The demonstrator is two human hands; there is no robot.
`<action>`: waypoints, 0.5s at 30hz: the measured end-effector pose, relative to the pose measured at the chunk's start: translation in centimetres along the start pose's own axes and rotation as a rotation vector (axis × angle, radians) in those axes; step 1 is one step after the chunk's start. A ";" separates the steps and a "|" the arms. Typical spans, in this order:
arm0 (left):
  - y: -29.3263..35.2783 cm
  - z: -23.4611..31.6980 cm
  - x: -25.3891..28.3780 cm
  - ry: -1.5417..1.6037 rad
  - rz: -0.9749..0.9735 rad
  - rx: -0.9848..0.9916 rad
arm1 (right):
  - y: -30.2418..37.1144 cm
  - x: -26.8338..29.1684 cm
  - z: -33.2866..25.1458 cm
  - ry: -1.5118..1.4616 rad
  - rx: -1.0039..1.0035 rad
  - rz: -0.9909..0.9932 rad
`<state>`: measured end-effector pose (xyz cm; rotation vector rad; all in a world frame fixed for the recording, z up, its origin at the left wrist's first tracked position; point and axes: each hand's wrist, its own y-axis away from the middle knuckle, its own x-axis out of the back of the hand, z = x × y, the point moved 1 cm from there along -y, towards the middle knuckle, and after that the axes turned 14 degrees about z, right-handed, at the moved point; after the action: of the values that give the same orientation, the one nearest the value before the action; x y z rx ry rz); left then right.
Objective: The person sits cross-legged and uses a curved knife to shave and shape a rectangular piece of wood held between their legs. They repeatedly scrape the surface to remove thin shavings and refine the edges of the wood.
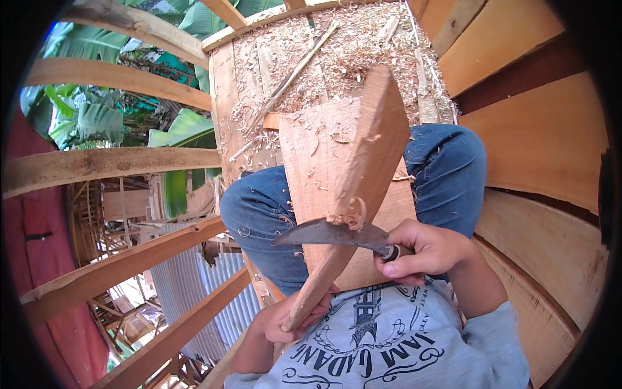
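My left hand (306, 316) is closed around the narrow lower end of a paddle-shaped piece of wood (376, 142). The piece widens upward and tilts away from me, its broad end raised. In my right hand (431, 249) is the handle of a curved, dark-bladed knife (334, 234). The blade lies across the wood where the narrow part meets the wide part, and its tip points left. A curled wood shaving (356, 214) sits just above the blade. Beneath the piece, a broad flat board (317, 152) lies between my legs, with a few shavings on it.
Shavings (350, 52) cover the plank floor ahead, where a long thin stick (298, 71) lies. Spaced wooden rails (116, 162) stand on the left, with banana leaves and corrugated sheets (201, 285) beyond. A plank wall (544, 142) closes the right side. My bent knees flank the board.
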<state>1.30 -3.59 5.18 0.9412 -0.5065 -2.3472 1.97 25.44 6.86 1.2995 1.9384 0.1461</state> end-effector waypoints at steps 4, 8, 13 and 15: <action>0.1 -0.1 -0.5 -0.069 -0.004 -0.030 | 0.8 -0.6 0.2 0.158 0.107 0.242; 0.1 -0.3 -0.9 0.055 0.055 0.043 | 1.0 -2.0 0.0 0.380 0.269 0.523; 0.1 -1.1 -0.8 0.161 0.105 0.090 | -0.1 -2.2 1.9 0.569 0.489 0.706; 0.0 -1.4 -0.7 0.204 0.111 0.109 | -0.4 -2.3 2.1 0.598 0.539 0.737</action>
<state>2.72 -3.32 4.60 1.1578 -0.5924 -2.1143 3.49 22.73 6.42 2.5327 1.9224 0.4368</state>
